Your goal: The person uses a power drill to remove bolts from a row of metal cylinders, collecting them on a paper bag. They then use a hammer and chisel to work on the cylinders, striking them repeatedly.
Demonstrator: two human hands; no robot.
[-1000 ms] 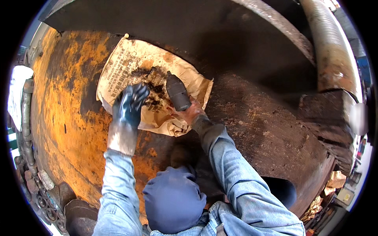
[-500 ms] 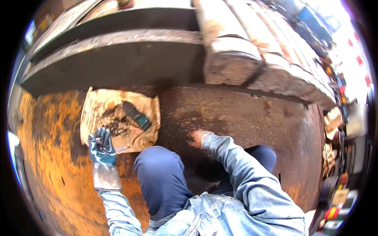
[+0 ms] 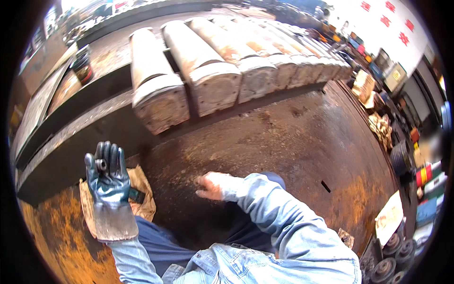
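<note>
Nearest, the person's blue trouser leg (image 3: 161, 244) and denim sleeve (image 3: 279, 222) fill the lower view. The right hand (image 3: 210, 186) is bare and rests palm down on the rusty steel plate (image 3: 293, 142), fingers loosely curled and gripping nothing. The left hand (image 3: 108, 175), in a dark coated glove, is raised with its fingers closed on a small dark metal ring (image 3: 101, 164), perhaps a nut; the view is too coarse to be sure. Just below that hand lies a crumpled brown paper (image 3: 142, 199) with a dark cylindrical part (image 3: 136, 194) on it. Farther off, a row of heavy round steel bars (image 3: 208, 75) lies on a dark beam (image 3: 71, 142). The ring sits only at the fingertips, so the slick glove could let it slip and roll away over the plate; the bare hand risks scrapes on the rough rust.
</note>
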